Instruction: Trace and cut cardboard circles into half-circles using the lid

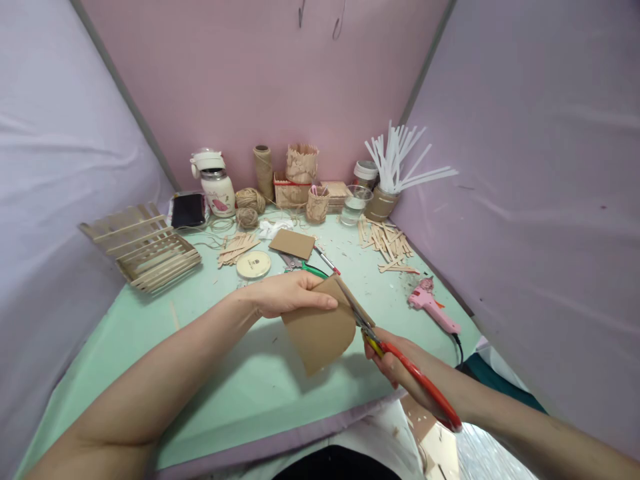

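while your left hand [290, 295] grips the cardboard [317, 337], your right hand [401, 377] grasps red-handled scissors [424, 382] at its edge.

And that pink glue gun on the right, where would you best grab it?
Probably by the handle of the pink glue gun, coming from the near right: that slim end points that way, with the cord leaving its tip, while the bulkier end lies farther off.
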### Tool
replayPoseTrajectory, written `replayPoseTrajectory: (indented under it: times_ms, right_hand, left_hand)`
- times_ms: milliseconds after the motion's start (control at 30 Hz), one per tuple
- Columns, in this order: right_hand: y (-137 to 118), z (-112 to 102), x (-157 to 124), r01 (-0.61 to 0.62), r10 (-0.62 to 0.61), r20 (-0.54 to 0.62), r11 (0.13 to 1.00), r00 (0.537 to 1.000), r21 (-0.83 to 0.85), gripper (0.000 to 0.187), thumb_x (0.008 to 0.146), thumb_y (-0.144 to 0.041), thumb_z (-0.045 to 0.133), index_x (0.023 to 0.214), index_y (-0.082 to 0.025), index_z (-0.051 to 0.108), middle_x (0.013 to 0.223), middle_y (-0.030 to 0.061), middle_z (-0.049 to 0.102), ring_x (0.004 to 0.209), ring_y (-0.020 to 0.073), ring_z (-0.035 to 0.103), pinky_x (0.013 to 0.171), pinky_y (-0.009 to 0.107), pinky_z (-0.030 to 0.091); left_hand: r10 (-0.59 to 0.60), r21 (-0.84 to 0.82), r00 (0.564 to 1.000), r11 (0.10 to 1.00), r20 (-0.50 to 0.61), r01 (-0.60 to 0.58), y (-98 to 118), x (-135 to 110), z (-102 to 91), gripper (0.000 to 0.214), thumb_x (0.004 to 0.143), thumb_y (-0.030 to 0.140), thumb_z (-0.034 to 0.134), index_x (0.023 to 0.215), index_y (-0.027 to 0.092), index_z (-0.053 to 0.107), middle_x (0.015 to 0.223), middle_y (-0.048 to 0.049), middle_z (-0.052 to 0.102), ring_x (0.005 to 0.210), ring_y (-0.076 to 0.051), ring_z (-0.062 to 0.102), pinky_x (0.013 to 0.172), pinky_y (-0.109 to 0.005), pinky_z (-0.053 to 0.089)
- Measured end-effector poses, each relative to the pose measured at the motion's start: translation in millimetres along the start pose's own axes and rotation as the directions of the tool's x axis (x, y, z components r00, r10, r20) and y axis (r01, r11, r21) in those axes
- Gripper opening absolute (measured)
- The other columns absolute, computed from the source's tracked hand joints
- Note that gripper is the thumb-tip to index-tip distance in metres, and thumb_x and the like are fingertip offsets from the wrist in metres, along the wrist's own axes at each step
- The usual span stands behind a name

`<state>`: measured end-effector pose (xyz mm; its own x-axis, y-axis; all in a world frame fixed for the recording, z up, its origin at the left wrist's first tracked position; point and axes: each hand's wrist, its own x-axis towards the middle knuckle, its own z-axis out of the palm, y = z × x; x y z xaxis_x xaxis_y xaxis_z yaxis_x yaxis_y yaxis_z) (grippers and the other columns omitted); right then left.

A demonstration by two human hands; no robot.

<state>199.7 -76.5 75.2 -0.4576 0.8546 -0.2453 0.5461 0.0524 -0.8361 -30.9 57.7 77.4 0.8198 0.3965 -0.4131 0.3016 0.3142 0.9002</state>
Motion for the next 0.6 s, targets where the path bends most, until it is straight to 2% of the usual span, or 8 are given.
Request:
replayPoseTrajectory:
  times_ms: [333, 500, 600]
  right_hand:
    - [-0.5, 1.8, 1.0, -0.012, 0.012, 0.007, 1.000, 1.000, 0.003, 0.065, 0.083, -0.084, 0.021, 0.081, -0.022, 0.037, 0.073, -0.0027, 0.041, 0.062, 0.0126, 0.034, 0.055, 0.027, 0.031]
    - [4.5, 2.7, -0.6, -0.081, 0.081, 0.003, 0.996, 0.997, -0.043, 0.070, 0.076, -0.090, 0.018, 0.078, -0.023, 0.036, 0.070, -0.0039, 0.039, 0.060, 0.0122, 0.032, 0.052, 0.027, 0.028]
    - [13.8, 5.3, -1.4, -0.090, 0.089, -0.016, 0.991, 0.996, -0.095, 0.066, 0.080, -0.087, 0.021, 0.075, -0.022, 0.035, 0.068, -0.0040, 0.039, 0.059, 0.0119, 0.032, 0.052, 0.027, 0.026]
  left_hand:
    - [-0.007, -0.043, 1.000, 0.999, 0.000, 0.007, -0.3, 1.3, 2.4, 0.039, 0.070, 0.052, 0.077, 0.084, 0.017, 0.066, 0.073, -0.0016, 0.070, 0.069, -0.017, 0.069, 0.065, -0.027, 0.053]
    - [-0.017, -0.030, 1.000, 0.999, -0.010, 0.017, 0.1, 1.0, 4.0, 0.037, 0.070, 0.051, 0.077, 0.079, 0.018, 0.065, 0.066, -0.0001, 0.068, 0.066, -0.017, 0.068, 0.063, -0.027, 0.052]
    - [-0.021, -0.025, 1.000, 0.999, -0.008, 0.021, -1.0, 2.2, 3.9, 0.035, 0.070, 0.050, 0.077, 0.077, 0.018, 0.065, 0.065, 0.0004, 0.068, 0.065, -0.017, 0.068, 0.063, -0.027, 0.052]
